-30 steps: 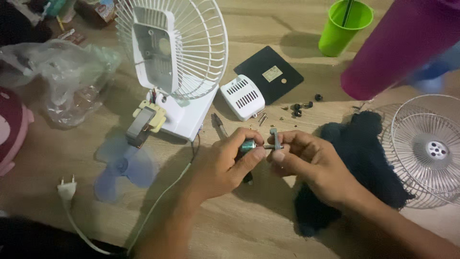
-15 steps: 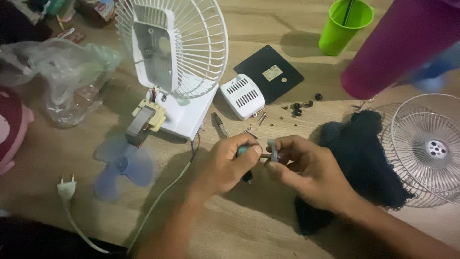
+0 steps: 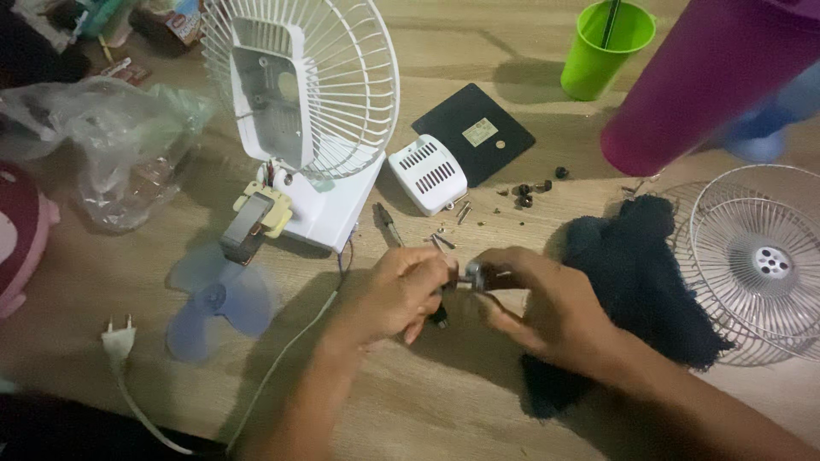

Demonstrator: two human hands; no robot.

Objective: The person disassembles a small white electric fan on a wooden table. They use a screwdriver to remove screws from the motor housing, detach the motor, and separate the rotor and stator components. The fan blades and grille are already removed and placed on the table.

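Left hand [image 3: 401, 292]: closed around a dark-handled screwdriver [image 3: 440, 314], centre frame.
Right hand [image 3: 534, 303]: fingers pinched on a small metal part [image 3: 475, 275], touching the tool tip.
Bench [image 3: 410, 401]: fan body [image 3: 303, 111] upper left, dark cloth [image 3: 649, 282] right.

On the black square plate [image 3: 475, 133], lying flat toward the far edge of my wooden table [image 3: 444, 401], there is a small pale rectangular label [image 3: 480, 131] near its middle, with a tiny round tan dot just to its right. At the far left corner of the table a small packet [image 3: 171, 19] with red, white and orange print lies partly cut off by the frame; it may be a snack wrapper, but the view is too blurred to tell. Near the left edge sits a crumpled clear plastic bag [image 3: 102, 145].
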